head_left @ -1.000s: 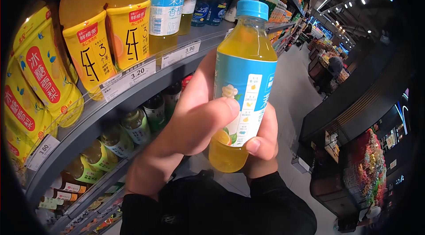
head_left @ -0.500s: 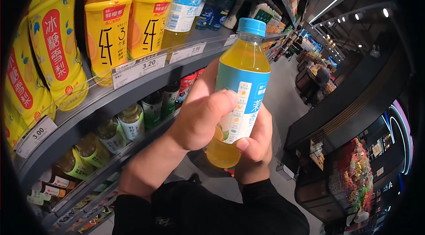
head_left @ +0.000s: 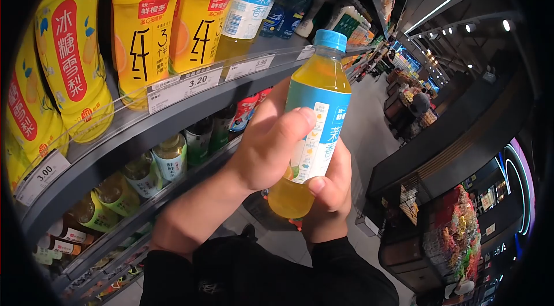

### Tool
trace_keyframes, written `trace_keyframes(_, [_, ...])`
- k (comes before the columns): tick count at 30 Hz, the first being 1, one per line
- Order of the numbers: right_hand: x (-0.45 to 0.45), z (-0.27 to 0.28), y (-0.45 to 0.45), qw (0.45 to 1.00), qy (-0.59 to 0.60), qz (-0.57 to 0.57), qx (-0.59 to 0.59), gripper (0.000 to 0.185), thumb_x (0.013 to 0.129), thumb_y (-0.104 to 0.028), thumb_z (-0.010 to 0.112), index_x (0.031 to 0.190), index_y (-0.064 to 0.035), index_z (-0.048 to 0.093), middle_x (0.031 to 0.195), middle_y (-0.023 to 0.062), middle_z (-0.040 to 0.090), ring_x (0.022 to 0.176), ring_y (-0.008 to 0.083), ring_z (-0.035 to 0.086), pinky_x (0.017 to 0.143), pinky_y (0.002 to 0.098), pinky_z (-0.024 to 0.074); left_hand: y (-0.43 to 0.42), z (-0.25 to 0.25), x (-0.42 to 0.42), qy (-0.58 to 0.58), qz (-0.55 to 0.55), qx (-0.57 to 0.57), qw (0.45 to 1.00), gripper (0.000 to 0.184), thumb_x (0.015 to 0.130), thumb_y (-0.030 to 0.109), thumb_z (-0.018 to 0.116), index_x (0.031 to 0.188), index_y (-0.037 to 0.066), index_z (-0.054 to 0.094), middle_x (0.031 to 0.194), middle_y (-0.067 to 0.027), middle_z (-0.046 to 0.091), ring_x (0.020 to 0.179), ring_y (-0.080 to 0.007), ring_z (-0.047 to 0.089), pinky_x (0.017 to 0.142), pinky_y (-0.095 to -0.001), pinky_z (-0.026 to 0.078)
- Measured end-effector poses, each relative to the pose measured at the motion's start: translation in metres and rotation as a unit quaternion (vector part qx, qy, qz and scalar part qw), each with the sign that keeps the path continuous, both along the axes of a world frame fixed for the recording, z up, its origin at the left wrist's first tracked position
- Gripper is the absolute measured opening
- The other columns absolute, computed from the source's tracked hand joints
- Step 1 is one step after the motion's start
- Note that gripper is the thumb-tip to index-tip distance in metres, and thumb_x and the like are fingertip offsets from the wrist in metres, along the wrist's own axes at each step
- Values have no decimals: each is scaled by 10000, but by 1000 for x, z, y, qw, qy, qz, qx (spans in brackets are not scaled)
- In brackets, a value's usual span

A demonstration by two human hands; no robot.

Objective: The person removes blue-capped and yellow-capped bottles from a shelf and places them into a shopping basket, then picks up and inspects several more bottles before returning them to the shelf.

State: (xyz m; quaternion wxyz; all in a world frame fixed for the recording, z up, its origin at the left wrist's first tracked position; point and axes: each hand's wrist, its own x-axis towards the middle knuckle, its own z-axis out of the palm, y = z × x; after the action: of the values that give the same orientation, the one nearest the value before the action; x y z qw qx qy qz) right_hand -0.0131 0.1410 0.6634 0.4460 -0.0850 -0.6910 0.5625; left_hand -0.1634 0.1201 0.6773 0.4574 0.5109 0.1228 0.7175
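A bottle of yellow juice point(head_left: 329, 101) with a blue cap and a blue and white label is held up in front of me, tilted with its cap up and away. My left hand point(head_left: 265, 147) wraps its left side, thumb lying across the label. Around the lower right side is my right hand point(head_left: 333, 182), its thumb pressed near the label's bottom edge. Fingers behind the bottle are hidden. Small fruit pictures run down the label's white strip.
To the left, a store shelf point(head_left: 130, 133) carries yellow drink bottles point(head_left: 144, 46), a similar blue-labelled bottle point(head_left: 254, 0) and price tags point(head_left: 184, 89). Darker bottles point(head_left: 170, 159) stand on the shelf below. Rightward, an aisle floor point(head_left: 369, 115) runs past display stands point(head_left: 456, 231).
The bottle leans slightly more, its cap a little lower and farther right. Both hands keep their hold, and the view has shifted slightly.
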Motion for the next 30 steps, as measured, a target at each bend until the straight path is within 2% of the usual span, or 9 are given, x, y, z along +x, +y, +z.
trace_keyframes(6, [-3,-7,2,1000,-5,-10,-7,937,845,-389,775,1538,101,377,1427,166,584,1315,258,593,1112,381,454,7,-11,-1,-8,21,-35,999,647,931,428,473,1376,-33,568,1201,-216,710,1082,-274,713,964,-400,573])
trace_keyframes(15, [-6,-11,4,1000,-15,-11,-14,913,859,-409,748,1523,110,394,1400,171,602,1281,256,613,1092,376,466,8,-15,-6,-9,11,-33,999,652,940,451,469,1368,-30,577,1195,-207,713,1070,-269,717,960,-401,580])
trace_keyframes(24, [-12,-10,4,999,3,-26,-23,860,845,-406,732,1473,110,454,1340,168,637,1220,242,640,1065,371,481,9,-24,-4,-82,-25,-10,996,702,859,315,537,1470,-19,448,1267,-200,656,1136,-256,678,996,-388,561])
trace_keyframes(30, [-13,-10,6,1000,-5,-25,-17,848,837,-407,744,1459,104,477,1327,159,644,1207,235,642,1057,370,483,9,-23,-6,-68,-21,-3,997,714,851,338,544,1460,-22,452,1260,-197,651,1118,-255,676,990,-387,558])
